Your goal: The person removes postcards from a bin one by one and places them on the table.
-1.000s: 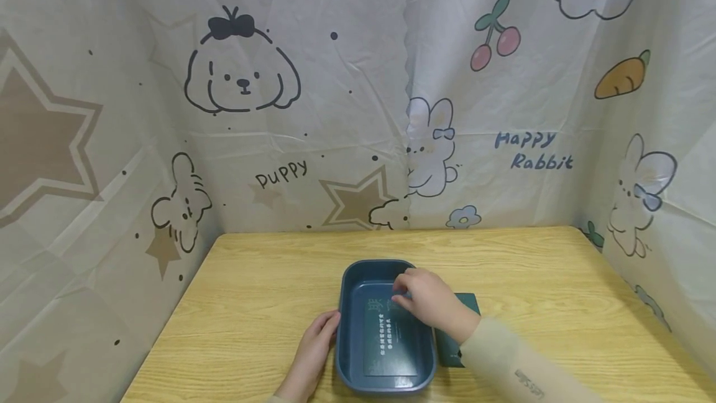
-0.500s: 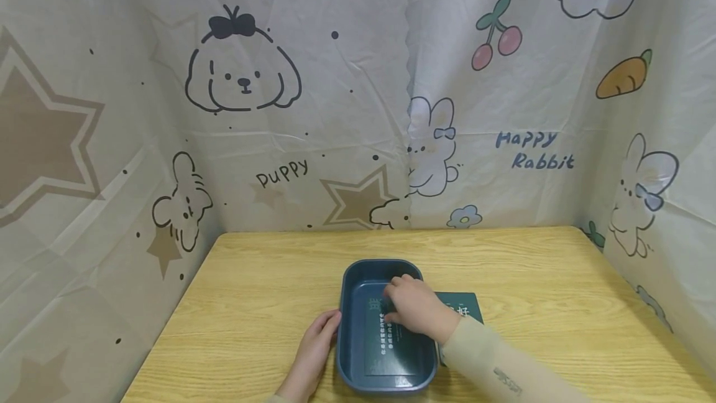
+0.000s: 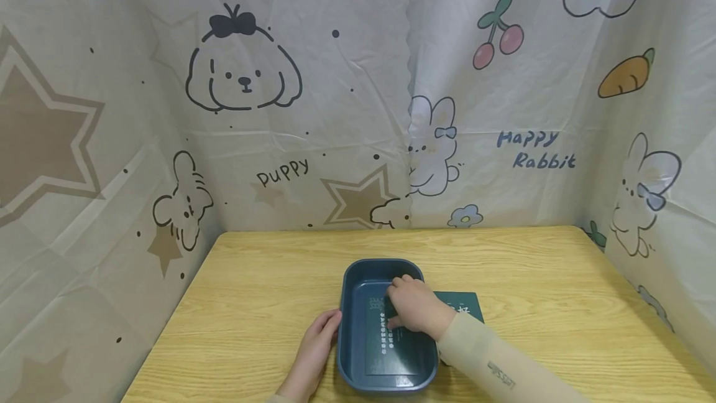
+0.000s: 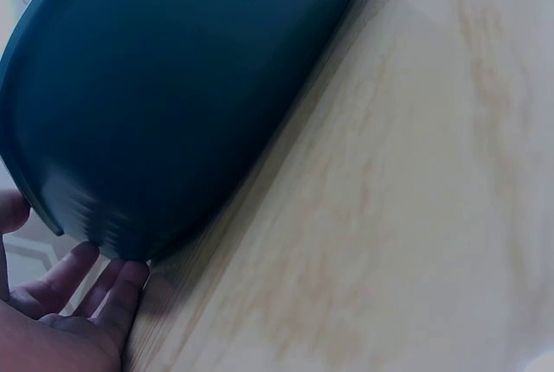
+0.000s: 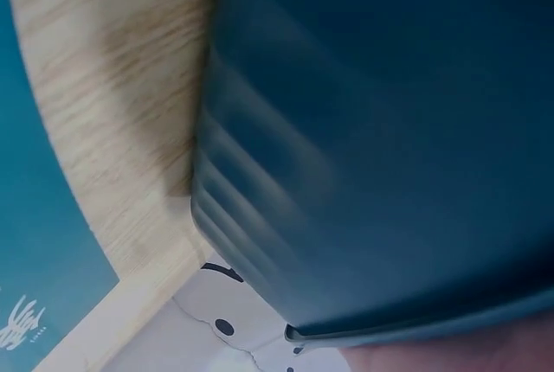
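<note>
A dark blue rectangular tray [image 3: 351,303] with deep walls stands on the table. A dark green booklet [image 3: 377,362] with white Chinese characters lies flat inside it. At the tray's left wall my left hand [image 3: 314,350] rests its fingertips against the outside; the left wrist view shows those fingers [image 4: 117,298] low on the wall. My right hand [image 3: 418,308] reaches over the right rim and down onto the booklet's upper part, thumb and bent fingers spread apart. I cannot tell whether it grips the booklet. In the right wrist view the tray's outer wall [image 5: 372,156] hides most of that hand.
A second dark green booklet [image 3: 464,302] with white characters lies on the table right of the tray, partly under the right forearm in view. The wood-grain table [image 3: 268,278] ends at a printed cloth backdrop [image 3: 347,79] behind and on both sides.
My right hand has moved slightly left and deeper into the tray, its thumb and fingers now wider apart. The left hand, tray and booklet inside stay in place.
</note>
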Available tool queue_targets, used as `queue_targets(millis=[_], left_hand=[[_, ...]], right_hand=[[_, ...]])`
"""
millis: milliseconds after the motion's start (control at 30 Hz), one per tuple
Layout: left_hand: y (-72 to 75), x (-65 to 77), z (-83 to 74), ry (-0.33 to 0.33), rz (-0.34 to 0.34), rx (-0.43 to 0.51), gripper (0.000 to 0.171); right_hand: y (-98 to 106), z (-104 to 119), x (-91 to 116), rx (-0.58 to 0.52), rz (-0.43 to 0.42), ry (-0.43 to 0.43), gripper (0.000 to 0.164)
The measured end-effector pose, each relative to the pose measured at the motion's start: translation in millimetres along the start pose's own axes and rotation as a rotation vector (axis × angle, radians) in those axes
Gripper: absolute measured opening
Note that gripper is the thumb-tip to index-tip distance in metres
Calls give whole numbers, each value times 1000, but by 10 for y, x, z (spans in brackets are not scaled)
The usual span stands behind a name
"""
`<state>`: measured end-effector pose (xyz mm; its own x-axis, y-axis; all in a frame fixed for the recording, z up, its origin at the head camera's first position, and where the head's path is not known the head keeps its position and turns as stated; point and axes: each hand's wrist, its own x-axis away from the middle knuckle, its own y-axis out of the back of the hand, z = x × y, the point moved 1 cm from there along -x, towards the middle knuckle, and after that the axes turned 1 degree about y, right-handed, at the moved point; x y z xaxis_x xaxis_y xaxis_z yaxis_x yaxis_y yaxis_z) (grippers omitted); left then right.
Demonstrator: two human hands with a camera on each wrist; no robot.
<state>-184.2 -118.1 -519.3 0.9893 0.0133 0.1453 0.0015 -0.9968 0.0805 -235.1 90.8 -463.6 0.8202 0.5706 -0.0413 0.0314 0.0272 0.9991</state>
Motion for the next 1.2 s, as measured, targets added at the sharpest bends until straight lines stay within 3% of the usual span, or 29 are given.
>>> queue_targets(millis=[367, 1200], left_hand=[[6, -7, -7, 18, 9, -1, 57], [-3, 1, -2, -9, -3, 1, 58]], right_hand=[[-33, -13, -25, 34, 39, -3, 60], [-57, -21, -28, -35, -9, -29, 63]])
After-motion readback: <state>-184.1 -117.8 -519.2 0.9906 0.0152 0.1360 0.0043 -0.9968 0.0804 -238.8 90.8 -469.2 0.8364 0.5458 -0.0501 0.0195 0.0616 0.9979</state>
